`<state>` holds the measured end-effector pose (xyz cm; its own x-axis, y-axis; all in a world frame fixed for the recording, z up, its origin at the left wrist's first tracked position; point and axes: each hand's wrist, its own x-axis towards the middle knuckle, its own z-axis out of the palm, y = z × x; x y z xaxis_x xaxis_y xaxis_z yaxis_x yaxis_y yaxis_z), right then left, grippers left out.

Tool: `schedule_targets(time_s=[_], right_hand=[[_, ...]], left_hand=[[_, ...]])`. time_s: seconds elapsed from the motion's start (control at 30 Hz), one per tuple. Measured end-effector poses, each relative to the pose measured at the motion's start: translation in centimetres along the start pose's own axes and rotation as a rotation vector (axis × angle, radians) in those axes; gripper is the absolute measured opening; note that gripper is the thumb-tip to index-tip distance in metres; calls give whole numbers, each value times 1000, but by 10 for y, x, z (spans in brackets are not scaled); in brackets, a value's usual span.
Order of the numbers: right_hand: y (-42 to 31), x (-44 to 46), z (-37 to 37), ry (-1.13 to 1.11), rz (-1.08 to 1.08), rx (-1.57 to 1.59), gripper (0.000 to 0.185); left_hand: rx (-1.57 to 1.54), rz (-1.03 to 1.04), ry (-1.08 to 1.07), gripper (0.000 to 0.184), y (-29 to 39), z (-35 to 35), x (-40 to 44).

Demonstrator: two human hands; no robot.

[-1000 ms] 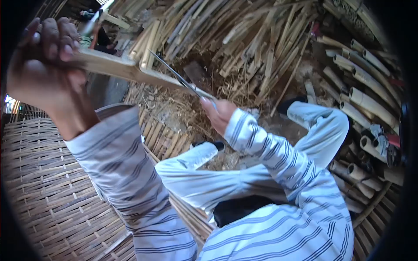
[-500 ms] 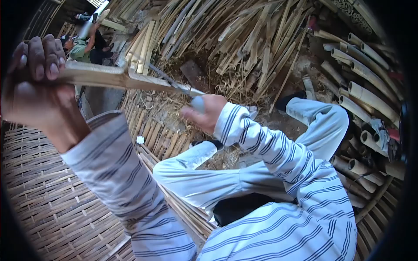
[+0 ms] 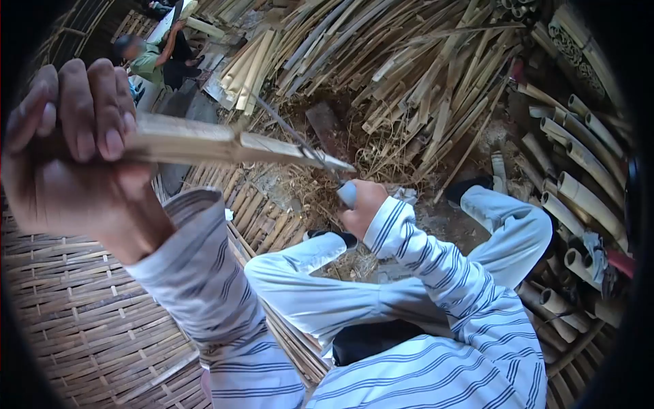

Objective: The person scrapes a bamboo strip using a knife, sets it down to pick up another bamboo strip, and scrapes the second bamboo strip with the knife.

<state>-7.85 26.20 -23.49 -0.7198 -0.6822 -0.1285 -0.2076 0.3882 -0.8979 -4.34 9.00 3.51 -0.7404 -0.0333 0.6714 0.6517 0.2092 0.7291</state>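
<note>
My left hand [image 3: 78, 146], raised at the left, has its fingers wrapped round a split bamboo piece [image 3: 187, 141]. The piece has a node near its middle and narrows to a thin end pointing right. In my right hand [image 3: 366, 206] is a knife [image 3: 347, 195] with a grey-blue handle and a long thin blade. That blade slants up and left, crossing the bamboo close to its thin end; I cannot tell whether it is touching.
Piled bamboo strips [image 3: 409, 75] lie ahead, with shavings [image 3: 327, 194] on the ground. Cut bamboo tubes [image 3: 586, 198] are stacked at the right. Woven bamboo matting [image 3: 88, 307] spreads at lower left. Another person [image 3: 153, 61] sits at the far upper left.
My right hand and the knife have moved right and down, towards the bamboo's thin end. My left hand and the bamboo have shifted slightly right and down in view.
</note>
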Motion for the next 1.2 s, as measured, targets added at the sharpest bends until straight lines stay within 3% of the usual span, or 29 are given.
schedule_targets(time_s=[0.13, 0.2, 0.23, 0.33, 0.37, 0.47, 0.53, 0.67, 0.77, 0.8, 0.83, 0.87, 0.93, 1.0, 1.03, 1.07, 1.1, 1.2], right_hand=[[-53, 7, -15, 95, -156, 162, 19], [-43, 3, -7, 70, -101, 124, 20], [-33, -1, 0, 59, -72, 109, 21], [73, -11, 46, 84, 104, -129, 23], [70, -7, 40, 98, 79, -106, 23], [23, -6, 14, 18, 106, -1, 24], [-13, -1, -3, 44, -9, 75, 23], [-61, 4, -18, 136, -183, 188, 20], [-26, -6, -5, 2, -139, 69, 23], [16, -9, 20, 22, -98, -144, 26], [69, -15, 44, 62, 126, 50, 24], [71, -13, 38, -14, 189, -11, 23], [47, -16, 29, 127, 20, -172, 23], [13, -4, 6, -8, 34, -48, 24], [-9, 1, -2, 12, -19, 55, 22], [-27, 8, -7, 22, -137, -67, 19], [-44, 10, -11, 58, -156, 102, 17], [-66, 6, -15, 113, -212, 193, 17]], left_hand=[[-68, -85, -58, 19, 2, 4, 2], [-206, 302, 4, 30, -19, 5, 16], [-200, 297, 183, 31, -14, 23, 10], [-102, 276, -228, 33, -13, -18, 22], [-151, 277, -248, 34, -16, -21, 23], [68, -42, 140, 20, -1, 7, 5], [-80, -77, -79, 25, -2, -3, 7], [129, -36, 99, 31, -1, 12, 5], [269, 89, 58, 31, -13, -4, -1], [380, 179, 25, 30, -16, -4, -5], [368, 176, 29, 30, -14, -1, -3], [355, 174, 33, 29, -11, 1, 0], [74, -70, 109, 28, 3, 11, 5], [136, -66, 206, 24, -1, 13, 10], [46, -16, 46, 23, -5, 0, 11], [-39, 4, -112, 22, -8, -14, 8], [-3, -26, -25, 22, -6, -7, 5], [78, -61, 141, 21, 0, 13, 4]])
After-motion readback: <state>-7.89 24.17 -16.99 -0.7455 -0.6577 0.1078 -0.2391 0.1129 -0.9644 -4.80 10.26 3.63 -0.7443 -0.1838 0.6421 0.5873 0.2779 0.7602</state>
